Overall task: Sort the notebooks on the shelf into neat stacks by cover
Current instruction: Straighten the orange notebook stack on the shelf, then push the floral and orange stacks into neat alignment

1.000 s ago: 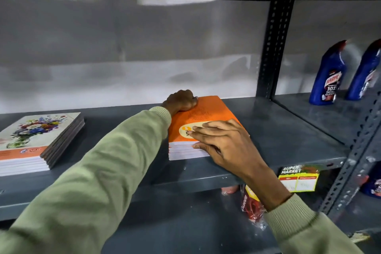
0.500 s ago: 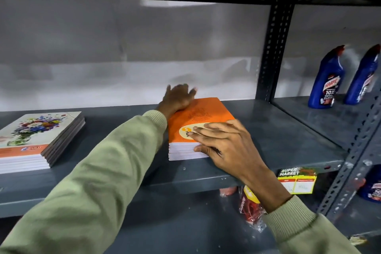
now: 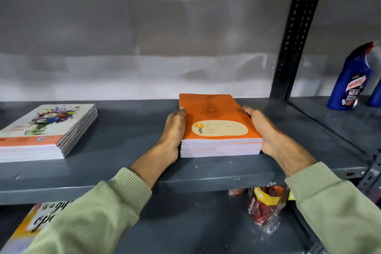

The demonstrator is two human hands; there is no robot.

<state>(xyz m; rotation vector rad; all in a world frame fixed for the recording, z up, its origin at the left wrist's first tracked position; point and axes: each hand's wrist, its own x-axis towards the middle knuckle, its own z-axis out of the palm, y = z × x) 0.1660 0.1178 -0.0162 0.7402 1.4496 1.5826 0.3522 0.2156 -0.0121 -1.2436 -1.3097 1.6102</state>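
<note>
Well to the left of both hands, a floral-cover stack [image 3: 47,128] lies on the grey shelf [image 3: 127,150]. The left hand [image 3: 173,130] lays its straight fingers [image 3: 178,114] flat against the left side of the orange notebook stack [image 3: 216,121], which sits squarely between the two hands. The right hand [image 3: 263,130] presses its extended fingers [image 3: 248,110] against the stack's right side, gripping nothing. Further right stands a blue bottle [image 3: 348,82].

Floral stack [image 3: 47,130] cut off left; prob. 2nd bottle [image 3: 374,98] clipped right.
</note>
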